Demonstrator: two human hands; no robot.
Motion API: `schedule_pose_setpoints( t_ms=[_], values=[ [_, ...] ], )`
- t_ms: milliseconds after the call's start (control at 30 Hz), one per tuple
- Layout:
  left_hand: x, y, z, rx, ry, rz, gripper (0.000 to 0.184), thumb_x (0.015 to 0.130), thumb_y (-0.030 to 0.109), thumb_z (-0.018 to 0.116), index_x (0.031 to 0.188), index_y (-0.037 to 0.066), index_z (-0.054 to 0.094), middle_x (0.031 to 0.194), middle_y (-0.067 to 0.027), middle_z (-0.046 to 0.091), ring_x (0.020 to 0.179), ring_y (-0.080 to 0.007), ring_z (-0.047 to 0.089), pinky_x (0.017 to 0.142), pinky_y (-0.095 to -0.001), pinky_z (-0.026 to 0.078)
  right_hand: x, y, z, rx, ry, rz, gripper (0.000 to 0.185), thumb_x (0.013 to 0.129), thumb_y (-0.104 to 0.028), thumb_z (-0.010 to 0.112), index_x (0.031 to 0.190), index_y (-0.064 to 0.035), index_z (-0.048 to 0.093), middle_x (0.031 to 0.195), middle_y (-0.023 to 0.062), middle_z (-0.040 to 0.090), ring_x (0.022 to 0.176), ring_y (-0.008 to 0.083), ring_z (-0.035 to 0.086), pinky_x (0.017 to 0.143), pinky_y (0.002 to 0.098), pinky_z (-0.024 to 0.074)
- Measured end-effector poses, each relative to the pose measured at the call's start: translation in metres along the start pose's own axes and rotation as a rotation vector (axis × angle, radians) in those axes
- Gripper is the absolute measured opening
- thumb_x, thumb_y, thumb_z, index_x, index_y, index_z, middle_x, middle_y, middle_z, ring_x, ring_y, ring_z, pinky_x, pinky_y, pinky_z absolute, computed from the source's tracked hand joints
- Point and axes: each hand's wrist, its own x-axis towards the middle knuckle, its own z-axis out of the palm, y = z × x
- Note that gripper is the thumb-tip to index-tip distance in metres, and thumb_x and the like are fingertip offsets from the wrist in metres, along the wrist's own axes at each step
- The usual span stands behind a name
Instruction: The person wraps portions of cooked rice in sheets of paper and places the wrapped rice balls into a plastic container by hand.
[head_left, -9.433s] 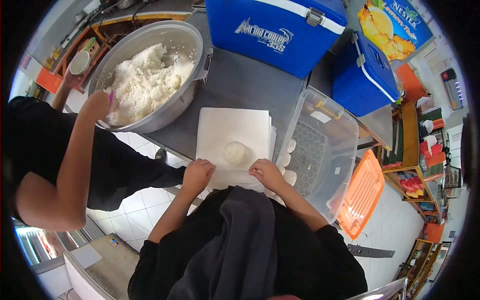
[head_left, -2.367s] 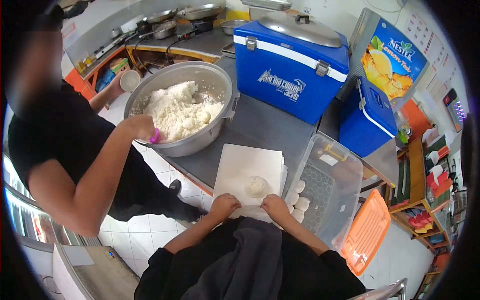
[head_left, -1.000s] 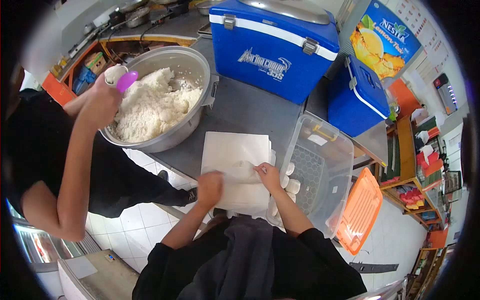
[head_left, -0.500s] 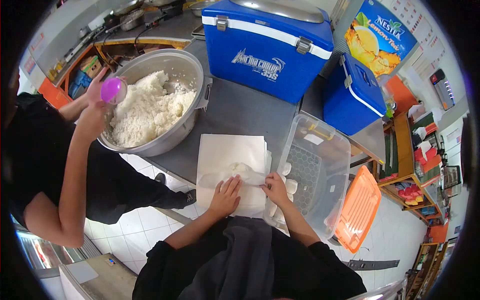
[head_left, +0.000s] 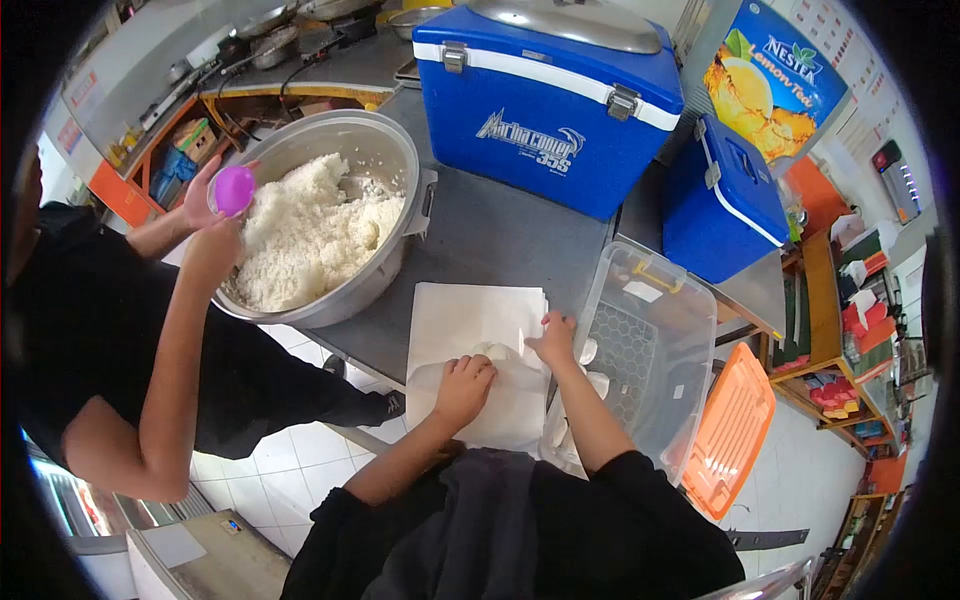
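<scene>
A stack of white wrapping paper (head_left: pixel 440 310) lies on the metal table in front of me. On its top sheet sits a small mound of white rice (head_left: pixel 495 351), partly covered by the folded front of the sheet. My left hand (head_left: pixel 465 387) curls over that fold and holds it against the rice. Just right of the mound, my right hand (head_left: pixel 553 342) is by the sheet's right edge, thumb and fingers apart. White wrapped packets (head_left: pixel 598 384) lie in the clear plastic box (head_left: pixel 655 330), partly hidden by my right forearm.
At the left, a co-worker's hands hold a purple cup (head_left: pixel 234 191) beside a large metal pot (head_left: pixel 395 245) of rice. A blue cooler (head_left: pixel 540 130) stands behind the paper, with a smaller blue cooler (head_left: pixel 720 205) to its right. An orange lid (head_left: pixel 728 430) leans beside the box.
My right hand has moved up along the paper's right edge and its fingers have spread. My left hand has gone from flat to curled over the fold. The view has shifted slightly.
</scene>
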Motion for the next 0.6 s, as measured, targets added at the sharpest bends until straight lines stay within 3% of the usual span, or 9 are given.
schedule_pose_setpoints(
  t_ms=[67, 133, 233, 333, 433, 467, 533, 567, 600],
  values=[
    [0.003, -0.001, -0.001, 0.004, 0.013, 0.004, 0.016, 0.077, 0.013, 0.059, 0.093, 0.011, 0.057, 0.097, -0.0032, 0.054, 0.092, -0.0234, 0.051, 0.081, -0.0410, 0.037, -0.011, 0.000, -0.007, -0.016, 0.001, -0.002, 0.046, 0.056, -0.002, 0.074, 0.092, -0.0049, 0.045, 0.098, 0.0142, 0.046, 0.069, 0.0214, 0.055, 0.071, 0.0306, 0.0491],
    [0.000, 0.000, 0.002, 0.001, 0.027, 0.006, 0.016, 0.077, 0.013, 0.059, 0.093, 0.011, 0.058, 0.096, -0.0027, 0.054, 0.090, -0.0232, 0.051, 0.081, -0.0407, 0.037, -0.021, -0.009, -0.020, 0.376, -0.078, 0.165, 0.049, 0.058, 0.000, 0.072, 0.098, -0.0053, 0.043, 0.102, 0.0133, 0.044, 0.080, 0.0223, 0.054, 0.073, 0.0303, 0.0483],
    [0.003, -0.001, 0.002, -0.008, 0.057, 0.005, 0.012, 0.077, 0.013, 0.060, 0.088, 0.012, 0.060, 0.094, -0.0018, 0.054, 0.089, -0.0223, 0.051, 0.080, -0.0399, 0.037, -0.022, -0.010, -0.023, 0.745, -0.188, 0.276, 0.052, 0.061, 0.001, 0.071, 0.105, -0.0052, 0.043, 0.106, 0.0125, 0.043, 0.082, 0.0197, 0.054, 0.074, 0.0295, 0.0479],
    [0.005, -0.001, -0.002, 0.004, 0.054, -0.008, 0.009, 0.076, 0.014, 0.060, 0.085, 0.012, 0.061, 0.092, -0.0015, 0.053, 0.087, -0.0211, 0.051, 0.079, -0.0393, 0.036, -0.008, -0.005, -0.022, 0.928, -0.372, 0.291, 0.066, 0.063, -0.004, 0.073, 0.119, -0.0069, 0.039, 0.111, 0.0139, 0.047, 0.085, 0.0203, 0.058, 0.071, 0.0325, 0.0492],
    [0.008, -0.001, -0.004, -0.032, 0.053, -0.012, 0.008, 0.077, 0.017, 0.059, 0.083, 0.012, 0.061, 0.088, -0.0011, 0.052, 0.087, -0.0216, 0.050, 0.079, -0.0400, 0.036, 0.013, -0.016, -0.016, 0.783, -0.315, 0.233, 0.058, 0.064, -0.003, 0.072, 0.116, -0.0053, 0.049, 0.105, 0.0117, 0.055, 0.083, 0.0180, 0.058, 0.071, 0.0318, 0.0486],
    [0.010, -0.003, -0.005, -0.016, 0.013, -0.033, 0.017, 0.073, 0.017, 0.063, 0.090, 0.012, 0.060, 0.093, -0.0031, 0.051, 0.090, -0.0231, 0.049, 0.079, -0.0400, 0.035, 0.024, -0.019, -0.018, 0.784, -0.311, 0.236, 0.058, 0.064, -0.003, 0.072, 0.116, -0.0053, 0.049, 0.105, 0.0117, 0.055, 0.083, 0.0180, 0.058, 0.071, 0.0318, 0.0486],
    [0.013, -0.002, -0.007, -0.001, -0.034, -0.055, 0.028, 0.070, 0.017, 0.068, 0.097, 0.013, 0.060, 0.097, -0.0050, 0.051, 0.092, -0.0247, 0.048, 0.079, -0.0400, 0.035, 0.039, -0.027, -0.027, 0.466, -0.525, 0.156, 0.035, 0.065, -0.006, 0.072, 0.099, -0.0036, 0.062, 0.095, 0.0089, 0.060, 0.083, 0.0159, 0.058, 0.073, 0.0310, 0.0471],
    [0.015, 0.001, -0.010, -0.007, 0.021, -0.122, 0.042, 0.066, 0.021, 0.071, 0.105, 0.012, 0.056, 0.106, -0.0079, 0.049, 0.101, -0.0270, 0.044, 0.085, -0.0432, 0.033, 0.035, -0.029, -0.033, 0.471, -0.526, 0.161, 0.035, 0.065, -0.006, 0.072, 0.099, -0.0036, 0.062, 0.095, 0.0089, 0.060, 0.083, 0.0159, 0.058, 0.073, 0.0310, 0.0471],
    [0.019, 0.002, -0.014, -0.007, 0.050, -0.151, 0.049, 0.065, 0.023, 0.072, 0.109, 0.012, 0.054, 0.110, -0.0093, 0.048, 0.106, -0.0281, 0.043, 0.088, -0.0448, 0.032, 0.033, -0.032, -0.041, 0.522, -0.523, 0.062, 0.021, 0.066, -0.006, 0.070, 0.086, -0.0024, 0.063, 0.093, 0.0065, 0.061, 0.086, 0.0158, 0.056, 0.075, 0.0306, 0.0459]
  ],
)
